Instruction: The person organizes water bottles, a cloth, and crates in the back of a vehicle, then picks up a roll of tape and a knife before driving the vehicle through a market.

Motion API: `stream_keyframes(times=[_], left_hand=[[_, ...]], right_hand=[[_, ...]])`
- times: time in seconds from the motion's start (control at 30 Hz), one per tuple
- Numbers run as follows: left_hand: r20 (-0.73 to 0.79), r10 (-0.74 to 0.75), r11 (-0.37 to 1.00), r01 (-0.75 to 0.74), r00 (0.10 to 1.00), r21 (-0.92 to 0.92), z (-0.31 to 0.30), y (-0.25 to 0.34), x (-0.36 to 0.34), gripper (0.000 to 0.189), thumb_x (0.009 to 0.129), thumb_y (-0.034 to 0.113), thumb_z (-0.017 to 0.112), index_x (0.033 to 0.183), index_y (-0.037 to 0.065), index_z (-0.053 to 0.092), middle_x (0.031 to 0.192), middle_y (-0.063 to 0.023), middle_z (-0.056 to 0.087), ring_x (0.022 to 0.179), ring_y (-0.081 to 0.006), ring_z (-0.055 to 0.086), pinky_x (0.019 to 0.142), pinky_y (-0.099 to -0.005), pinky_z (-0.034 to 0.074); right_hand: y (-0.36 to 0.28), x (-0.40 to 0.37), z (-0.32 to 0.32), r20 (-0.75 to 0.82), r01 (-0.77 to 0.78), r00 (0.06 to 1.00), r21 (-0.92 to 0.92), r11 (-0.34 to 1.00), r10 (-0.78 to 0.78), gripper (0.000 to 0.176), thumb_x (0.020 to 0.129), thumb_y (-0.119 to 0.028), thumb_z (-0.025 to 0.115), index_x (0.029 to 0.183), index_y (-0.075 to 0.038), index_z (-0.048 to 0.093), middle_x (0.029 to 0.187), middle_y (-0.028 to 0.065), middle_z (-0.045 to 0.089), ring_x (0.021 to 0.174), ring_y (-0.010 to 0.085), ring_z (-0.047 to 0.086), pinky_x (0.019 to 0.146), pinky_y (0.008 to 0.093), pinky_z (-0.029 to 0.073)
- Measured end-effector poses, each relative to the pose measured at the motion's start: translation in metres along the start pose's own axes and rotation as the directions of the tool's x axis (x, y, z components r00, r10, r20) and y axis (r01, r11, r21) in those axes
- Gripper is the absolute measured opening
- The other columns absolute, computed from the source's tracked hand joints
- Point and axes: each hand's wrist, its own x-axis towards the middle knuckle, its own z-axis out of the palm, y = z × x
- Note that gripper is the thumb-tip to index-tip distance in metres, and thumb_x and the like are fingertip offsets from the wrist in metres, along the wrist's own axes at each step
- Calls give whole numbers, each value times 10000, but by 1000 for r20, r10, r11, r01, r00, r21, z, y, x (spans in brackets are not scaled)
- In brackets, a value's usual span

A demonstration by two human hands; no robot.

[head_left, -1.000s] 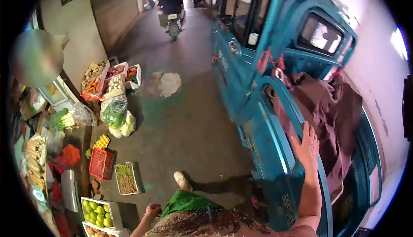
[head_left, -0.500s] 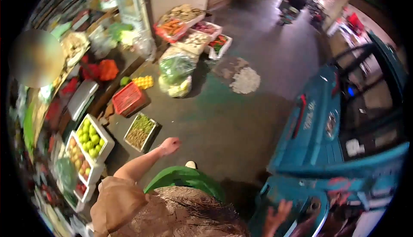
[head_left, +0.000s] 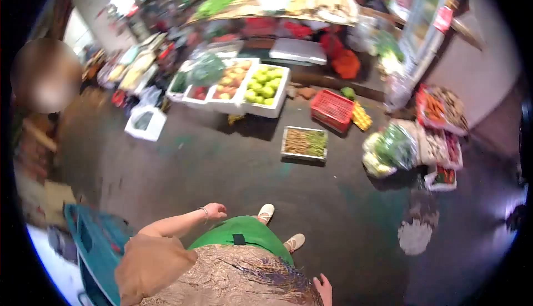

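Note:
My left hand (head_left: pixel 215 211), with a bracelet at the wrist, hangs in front of my body with its fingers curled in and nothing visible in them. It is beside my green apron (head_left: pixel 230 233). My right hand (head_left: pixel 323 289) is low at the bottom edge, partly cut off, with thumb and fingers apart and nothing held. Neither hand touches any goods. On the floor ahead stands a shallow white box (head_left: pixel 304 143) of brown and green produce. Behind it are a white foam box of green fruit (head_left: pixel 265 86) and a red plastic basket (head_left: pixel 332 109).
Bagged green vegetables (head_left: pixel 395 145) and boxes of carrots (head_left: pixel 434 108) and mushrooms stand to the right. A produce stall (head_left: pixel 250 13) runs across the back. A white foam box (head_left: pixel 145 124) sits on the left floor. Part of a teal vehicle (head_left: pixel 102 242) is at lower left.
My view has swung left toward the stall, so the goods now lie ahead and to the right. The vehicle seen at right before is gone from there. Both my feet now show.

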Motion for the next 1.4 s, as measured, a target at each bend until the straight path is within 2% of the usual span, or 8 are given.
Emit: stream_keyframes(times=[0.43,0.6,1.03,1.17,1.2,1.27,1.33,1.4], left_hand=[[-8,-252,857,219,968,-466,137,-221,-96,424,889,404,546,1170,111,668,1140,-127,678,1005,-267,654,912,-362,492],[166,-508,389,398,845,-831,57,-256,-142,384,873,240,589,1222,84,622,895,-50,674,731,-141,633,610,-322,534],[83,-524,119,170,848,-978,-28,-351,-56,412,885,220,605,1264,60,574,1006,-48,685,830,-144,652,608,-293,539],[-158,-521,424,93,839,-901,-49,-387,-58,358,865,219,638,1171,31,636,1023,-55,696,888,-169,661,785,-327,540],[-176,-569,282,-11,803,-959,-48,-396,-54,345,855,237,639,1129,28,659,1063,-77,694,941,-174,659,859,-327,517],[-199,-667,407,126,718,-905,-69,-409,-62,364,851,256,620,1137,35,665,1127,-115,683,1042,-203,640,916,-319,489],[-70,-740,278,209,669,-938,-73,-426,-60,389,845,266,639,1154,31,657,1088,-123,696,1007,-208,655,892,-327,497],[-22,-757,242,250,654,-938,-115,-441,-63,397,847,284,647,1155,34,657,1071,-128,700,989,-205,661,878,-327,499]], right_hand=[[-225,112,134,406,403,878,-342,849,-253,712,833,-480,663,1385,-70,477,1351,204,523,1233,328,527,1008,392,434],[-321,83,252,531,699,678,-250,670,-508,625,939,-462,522,1396,-45,436,1409,249,438,1347,367,384,1068,453,363],[-416,257,218,408,226,913,-500,836,-3,312,886,-245,588,1120,-40,619,1117,161,602,1015,271,555,869,402,452],[-472,367,211,739,127,644,150,980,-197,226,870,-178,608,1035,-39,675,1028,135,652,912,242,608,808,386,479],[-526,393,253,538,430,835,-508,746,-115,115,851,-142,599,899,-61,666,821,82,638,758,249,610,662,408,490],[-645,423,287,808,842,138,-400,-361,-573,142,837,-198,596,871,-71,650,682,42,584,610,217,563,536,372,459],[-754,428,352,344,468,863,-271,841,-370,256,831,-150,563,1029,-12,648,698,33,597,592,142,559,523,284,448],[-854,400,405,338,545,817,-185,817,-468,350,864,-159,563,1177,-4,595,754,22,610,638,105,568,537,238,443]])
